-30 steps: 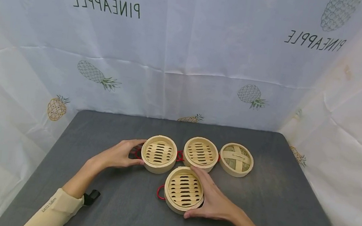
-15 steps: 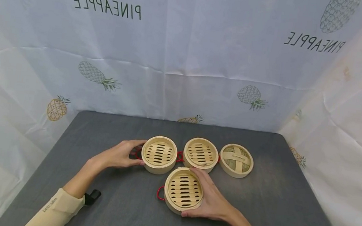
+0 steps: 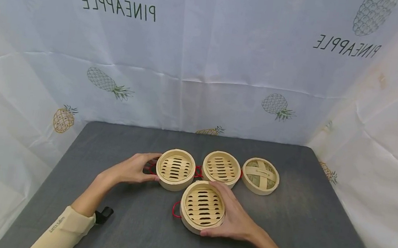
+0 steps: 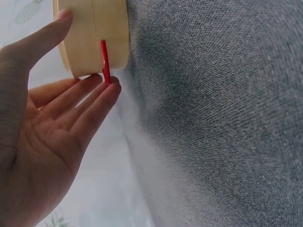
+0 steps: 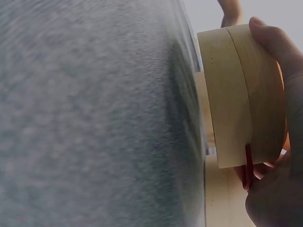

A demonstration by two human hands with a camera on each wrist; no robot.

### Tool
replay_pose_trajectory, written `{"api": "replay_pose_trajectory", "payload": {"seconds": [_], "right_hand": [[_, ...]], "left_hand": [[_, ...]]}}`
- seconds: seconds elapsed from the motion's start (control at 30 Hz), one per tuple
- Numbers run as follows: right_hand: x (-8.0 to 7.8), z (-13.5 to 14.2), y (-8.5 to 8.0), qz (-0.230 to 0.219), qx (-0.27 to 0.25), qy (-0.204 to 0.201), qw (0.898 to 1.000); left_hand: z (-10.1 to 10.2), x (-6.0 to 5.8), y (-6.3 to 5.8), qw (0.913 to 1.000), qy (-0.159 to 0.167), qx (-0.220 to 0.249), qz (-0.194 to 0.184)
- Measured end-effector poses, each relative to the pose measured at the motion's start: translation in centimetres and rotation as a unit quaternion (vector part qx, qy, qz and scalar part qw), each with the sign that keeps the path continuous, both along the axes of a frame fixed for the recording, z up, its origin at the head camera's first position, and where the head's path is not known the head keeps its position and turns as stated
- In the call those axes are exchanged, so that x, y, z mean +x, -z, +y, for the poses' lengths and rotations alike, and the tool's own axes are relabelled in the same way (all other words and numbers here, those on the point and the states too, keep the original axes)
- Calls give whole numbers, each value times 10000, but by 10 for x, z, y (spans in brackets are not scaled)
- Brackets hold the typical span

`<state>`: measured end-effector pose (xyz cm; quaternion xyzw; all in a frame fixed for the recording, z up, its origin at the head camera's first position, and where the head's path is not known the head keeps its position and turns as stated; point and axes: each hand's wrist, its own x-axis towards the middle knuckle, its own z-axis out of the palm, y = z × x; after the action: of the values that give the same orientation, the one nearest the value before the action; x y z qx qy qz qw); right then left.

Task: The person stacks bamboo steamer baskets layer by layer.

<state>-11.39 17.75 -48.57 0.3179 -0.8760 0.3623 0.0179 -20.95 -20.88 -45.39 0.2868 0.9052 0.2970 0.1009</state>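
- The right hand (image 3: 234, 218) grasps the front steamer basket (image 3: 202, 207), thumb on the near side of the wall and fingers round the far side.
- That basket is slatted side up, nearest the person, in front of the other two; the right-wrist view suggests its base is slightly off the desk (image 3: 137, 222). Whether it touches its neighbours cannot be told.
- The left hand (image 3: 134, 169) lightly holds the left steamer basket (image 3: 175, 169) between thumb and fingers, with that basket's red handle (image 4: 104, 59) at the fingertips. This basket appears to rest on the desk.
- Beside it stands the middle steamer basket (image 3: 221, 168), a little behind the front one and held by neither hand. The woven lid (image 3: 260, 176) lies to the right, also untouched.
- The step in hand looks like moving the front basket while the left one is steadied; whether it is being lifted or set down is unclear.
- The next move seems to call for a firm, level right-hand grasp, its side handle (image 3: 176, 209) clear of the neighbouring rims, and a still left hand so that the left basket does not slide.
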Motion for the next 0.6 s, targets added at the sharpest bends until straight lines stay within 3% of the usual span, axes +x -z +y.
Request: {"api": "replay_pose_trajectory", "payload": {"seconds": [0.6], "right_hand": [[-15,-12,-26,191,-305,-73,9993]], "left_hand": [[1,2,-2,9999,-3,-74,152]]}}
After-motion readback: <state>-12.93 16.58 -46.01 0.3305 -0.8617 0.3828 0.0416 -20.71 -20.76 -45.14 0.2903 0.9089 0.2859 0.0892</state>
